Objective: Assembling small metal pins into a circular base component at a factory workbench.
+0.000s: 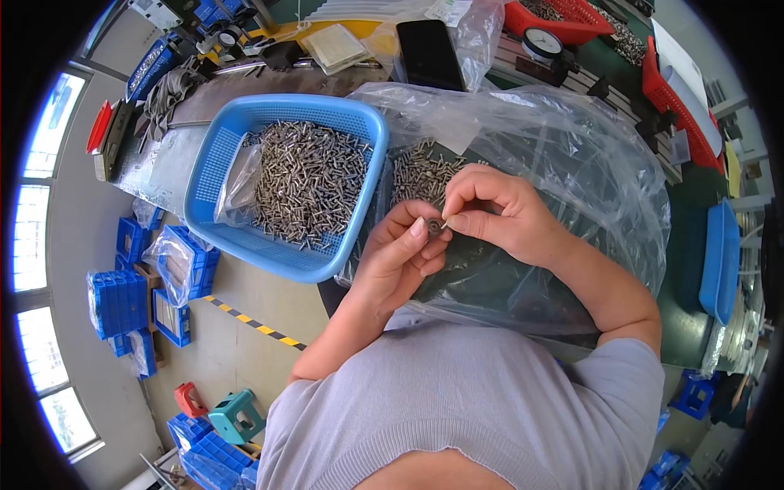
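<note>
My left hand (394, 260) is closed on a small round dark metal piece (434, 227) with a hole in its middle, held between thumb and fingers. Beside it, the thumb and forefinger of my right hand (508, 214) pinch a tiny metal pin (444, 222), mostly covered by the fingertips. Whether the pin touches the round piece I cannot tell. Just beyond my hands a pile of small metal pins (418, 173) lies on clear plastic sheeting (563, 139). To the left stands a blue plastic basket (286, 101) holding a large heap of similar pins (310, 184) and a clear bag (239, 186).
A black phone (430, 54) lies beyond the pile. Dial gauges (542, 44) on stands and red trays (563, 18) line the back of the green table. A blue tray (719, 261) is at the far right. Blue crates (118, 302) stand on the floor at left.
</note>
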Motion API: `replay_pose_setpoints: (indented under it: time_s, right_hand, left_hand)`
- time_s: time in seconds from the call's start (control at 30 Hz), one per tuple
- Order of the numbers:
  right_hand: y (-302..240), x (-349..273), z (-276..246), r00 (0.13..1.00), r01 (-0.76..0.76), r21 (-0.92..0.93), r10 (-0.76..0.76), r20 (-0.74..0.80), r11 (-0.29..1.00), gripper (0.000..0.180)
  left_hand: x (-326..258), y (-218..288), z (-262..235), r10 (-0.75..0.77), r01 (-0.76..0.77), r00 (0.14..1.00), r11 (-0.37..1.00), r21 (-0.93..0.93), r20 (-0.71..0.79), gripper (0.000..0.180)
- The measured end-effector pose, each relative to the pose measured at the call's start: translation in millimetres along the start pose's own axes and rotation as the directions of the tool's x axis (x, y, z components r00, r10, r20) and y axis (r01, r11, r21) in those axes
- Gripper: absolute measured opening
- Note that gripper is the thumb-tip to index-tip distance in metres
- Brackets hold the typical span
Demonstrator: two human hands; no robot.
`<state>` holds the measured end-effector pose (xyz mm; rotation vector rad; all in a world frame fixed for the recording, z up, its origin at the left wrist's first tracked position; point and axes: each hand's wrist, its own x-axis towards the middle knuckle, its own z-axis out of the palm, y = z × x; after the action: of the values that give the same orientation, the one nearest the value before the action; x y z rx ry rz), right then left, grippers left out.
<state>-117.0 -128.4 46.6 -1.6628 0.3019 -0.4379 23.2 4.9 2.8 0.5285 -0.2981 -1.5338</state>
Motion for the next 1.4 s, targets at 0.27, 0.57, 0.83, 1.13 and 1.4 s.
replay_pose_setpoints:
  time_s: [0.27, 0.57, 0.83, 1.13, 1.4]
  right_hand:
    - [3.1, 1.0, 2.9, 0.993, 0.113, -0.121, -0.116, -0.019, 0.986, 0.007]
    - [4.2, 3.5, -2.5, 0.986, -0.132, 0.083, 0.123, 0.114, 0.988, 0.017]
    - [2.7, 4.4, 1.6, 0.968, 0.249, -0.283, -0.23, 0.101, 0.926, 0.014]
    - [-0.2, 1.6, 0.3, 0.956, 0.291, -0.337, -0.288, 0.062, 0.895, 0.01]
    - [3.9, 2.2, -21.3, 0.99, 0.12, -0.551, -0.144, -0.001, 0.826, 0.013]
  left_hand:
    - [0.3, -0.2, 0.3, -0.019, 0.019, 1.0, 0.999, 0.039, 0.012, 0.019]
    - [-1.2, -0.2, 1.7, -0.027, 0.026, 1.0, 0.999, 0.044, 0.016, 0.02]
    - [-0.8, -0.2, -0.7, -0.054, 0.052, 0.998, 0.994, 0.096, 0.02, 0.022]
    - [0.6, -5.8, -0.1, 0.036, -0.035, 0.999, 0.998, 0.058, -0.01, 0.021]
    - [1.5, -1.8, -2.3, 0.041, -0.041, 0.999, 0.999, -0.016, 0.014, 0.019]
